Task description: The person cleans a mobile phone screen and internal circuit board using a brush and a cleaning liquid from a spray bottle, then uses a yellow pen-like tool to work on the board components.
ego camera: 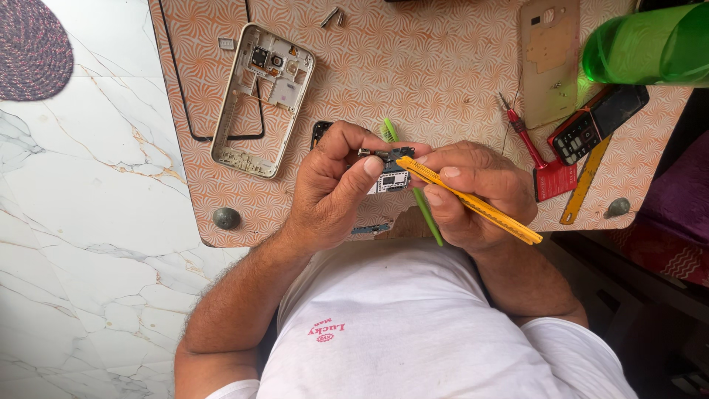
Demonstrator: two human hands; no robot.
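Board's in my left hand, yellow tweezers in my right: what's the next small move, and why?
Probably ease the yellow tweezers tip in under the small part at the circuit board's top edge. The left hand pinches the board steady above the table, and the right hand has the tip right at it.

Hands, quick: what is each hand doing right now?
Left hand: closed, pinching a small circuit board.
Right hand: closed around yellow tweezers, their tip at the board.

The green bottle is cut off by the top-right edge. The circuit board is mostly hidden behind fingers.
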